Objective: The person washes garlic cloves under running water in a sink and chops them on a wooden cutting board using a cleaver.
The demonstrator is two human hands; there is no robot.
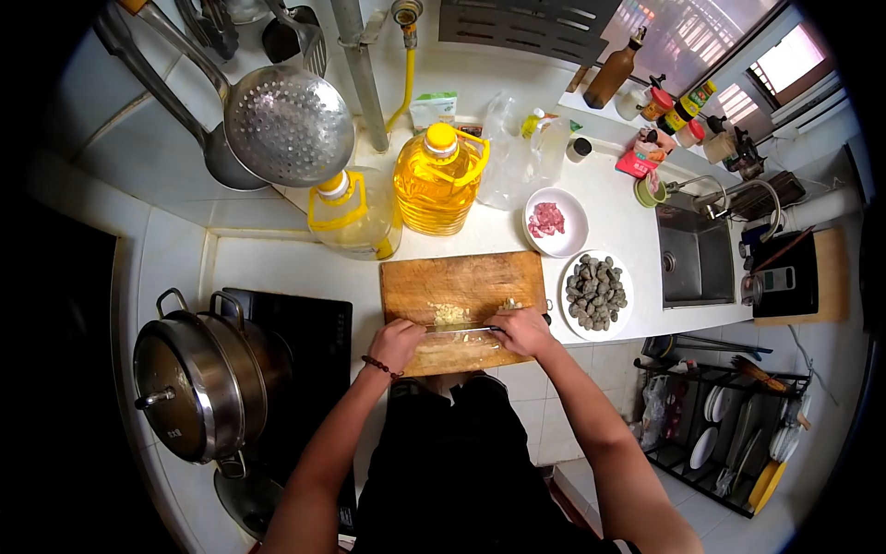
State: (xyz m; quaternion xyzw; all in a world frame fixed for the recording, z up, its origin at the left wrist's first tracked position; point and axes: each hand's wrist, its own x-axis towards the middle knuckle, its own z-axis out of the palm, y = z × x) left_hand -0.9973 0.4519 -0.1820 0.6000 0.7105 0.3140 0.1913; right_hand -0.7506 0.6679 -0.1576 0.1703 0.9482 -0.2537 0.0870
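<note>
A wooden cutting board [461, 277] lies at the counter's front edge. My right hand [521, 331] is closed around the handle of a kitchen knife [457, 328], whose blade lies crosswise over the board. At the blade's other end, my left hand [395, 345], with a beaded bracelet at the wrist, grips the knife near its tip. Pale chopped bits, which look like garlic [450, 313], are heaped just beyond the blade. A smaller pile of bits [509, 304] sits by my right hand, partly hidden by it. Some scraps lie on the near side of the blade.
Right of the board stand a bowl of cut meat [546, 220] and a plate of clams [595, 295]. Behind it are an oil jug [441, 180] and a second jug [355, 217]. A steamer pot [198, 383] is at left, with a skimmer [289, 125] above. A sink [694, 254] is at right.
</note>
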